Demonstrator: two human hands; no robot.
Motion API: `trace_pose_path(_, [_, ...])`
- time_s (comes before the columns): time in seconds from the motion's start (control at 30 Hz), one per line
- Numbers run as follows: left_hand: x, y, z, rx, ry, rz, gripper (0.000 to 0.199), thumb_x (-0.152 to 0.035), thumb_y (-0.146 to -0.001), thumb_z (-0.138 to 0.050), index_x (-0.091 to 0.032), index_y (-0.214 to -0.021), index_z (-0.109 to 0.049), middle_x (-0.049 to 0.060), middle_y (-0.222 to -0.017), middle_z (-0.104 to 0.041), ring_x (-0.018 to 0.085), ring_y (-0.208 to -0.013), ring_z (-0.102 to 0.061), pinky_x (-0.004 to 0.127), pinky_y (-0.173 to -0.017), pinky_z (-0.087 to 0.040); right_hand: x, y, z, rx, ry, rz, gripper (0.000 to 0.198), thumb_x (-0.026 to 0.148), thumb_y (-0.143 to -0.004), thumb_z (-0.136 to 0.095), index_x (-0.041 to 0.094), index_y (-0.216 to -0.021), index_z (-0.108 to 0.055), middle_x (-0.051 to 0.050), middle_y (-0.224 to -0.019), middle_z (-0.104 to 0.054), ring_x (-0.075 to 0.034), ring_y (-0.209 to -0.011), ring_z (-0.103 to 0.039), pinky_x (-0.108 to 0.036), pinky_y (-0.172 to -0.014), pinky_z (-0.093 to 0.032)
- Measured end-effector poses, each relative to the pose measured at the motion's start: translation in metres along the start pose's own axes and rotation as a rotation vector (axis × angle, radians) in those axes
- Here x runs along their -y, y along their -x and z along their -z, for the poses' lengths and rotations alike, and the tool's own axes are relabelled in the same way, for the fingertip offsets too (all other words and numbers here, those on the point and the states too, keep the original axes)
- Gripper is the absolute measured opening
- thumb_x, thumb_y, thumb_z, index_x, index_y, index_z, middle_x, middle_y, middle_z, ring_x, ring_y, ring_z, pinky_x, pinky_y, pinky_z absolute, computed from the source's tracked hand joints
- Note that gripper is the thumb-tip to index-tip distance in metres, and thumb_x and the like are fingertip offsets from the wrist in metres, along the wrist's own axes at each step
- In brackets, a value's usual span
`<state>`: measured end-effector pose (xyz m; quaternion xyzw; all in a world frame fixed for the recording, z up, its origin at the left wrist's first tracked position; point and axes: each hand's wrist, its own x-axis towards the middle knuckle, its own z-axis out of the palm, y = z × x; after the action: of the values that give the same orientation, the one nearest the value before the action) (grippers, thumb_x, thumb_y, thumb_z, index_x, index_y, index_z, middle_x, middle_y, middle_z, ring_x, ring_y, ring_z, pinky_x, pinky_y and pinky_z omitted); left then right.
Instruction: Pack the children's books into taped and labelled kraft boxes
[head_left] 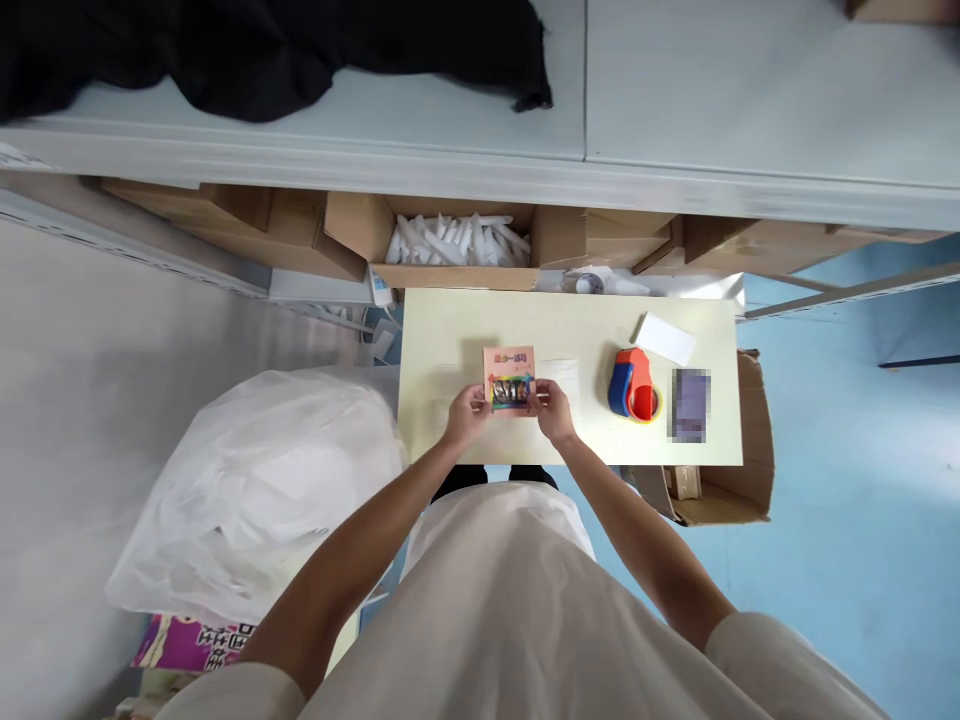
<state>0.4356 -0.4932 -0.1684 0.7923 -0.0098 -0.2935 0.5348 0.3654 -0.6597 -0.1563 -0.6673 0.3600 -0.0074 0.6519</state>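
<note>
Held above the table (450, 320) is a small, flat pink booklet (510, 362) with printed lettering and a multicoloured picture; whether it is a booklet or a thin box I cannot tell. My left hand (466, 412) pinches its lower left edge between thumb and fingers. On the opposite edge, my right hand (553, 412) grips it the same way. Beneath it a white sheet (564, 374) lies on the tabletop, partly covered. To the right of my right hand stands a red and blue tape dispenser (636, 385) with a roll of tape in it.
A white box (665, 338) and a pixelated dark rectangle (690, 405) lie at the table's right. Behind, an open carton (457, 278) holds several white rolled pieces under a shelf (465, 172). A big white plastic bag (262, 480) bulges at left; another carton (754, 440) stands right.
</note>
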Motion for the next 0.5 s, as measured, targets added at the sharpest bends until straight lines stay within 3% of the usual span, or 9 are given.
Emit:
trace_pose_path(0.1, [0.005,0.023,-0.038,0.068,-0.060,-0.014,0.029,-0.012,-0.071,-0.057,-0.016,-0.099,-0.062,0.006,-0.091,-0.068,0.015,-0.072,-0.065,0.029,-0.068,-0.055,-0.020,0.021,0.041,-0.049,0.155,-0.031,0.024,0.033,-0.070,-0.057,0.019,-0.089,-0.055,-0.003,-0.078,-0.064,-0.015,-0.062,-0.058,-0.031,-0.059,-0.050])
trace_pose_path(0.2, [0.005,0.034,-0.066,0.092,-0.122,-0.024,0.026,-0.009,-0.069,-0.058,-0.018,-0.093,-0.065,0.004,-0.085,-0.069,0.016,-0.075,-0.065,0.033,-0.075,-0.055,-0.035,0.029,0.066,-0.066,0.261,-0.074,0.020,0.028,-0.070,-0.053,0.019,-0.088,-0.057,-0.003,-0.075,-0.066,-0.017,-0.064,-0.061,-0.031,-0.061,-0.052])
trace_pose_path(0.33, [0.003,0.036,-0.086,0.079,-0.227,-0.013,0.030,-0.008,-0.070,-0.056,-0.018,-0.097,-0.067,0.004,-0.086,-0.069,0.017,-0.078,-0.065,0.034,-0.078,-0.054,-0.047,0.024,0.079,-0.062,0.362,-0.076,0.020,0.022,-0.071,-0.050,0.020,-0.089,-0.059,-0.003,-0.077,-0.068,-0.017,-0.067,-0.064,-0.029,-0.062,-0.053])
trace_pose_path(0.5, [0.001,0.035,-0.097,0.068,-0.348,-0.016,0.026,-0.009,-0.071,-0.056,-0.018,-0.092,-0.068,0.004,-0.080,-0.067,0.020,-0.083,-0.063,0.036,-0.080,-0.052,-0.054,0.011,0.081,-0.045,0.438,-0.038,0.021,0.019,-0.072,-0.049,0.021,-0.090,-0.061,-0.002,-0.076,-0.067,-0.016,-0.068,-0.063,-0.030,-0.069,-0.052])
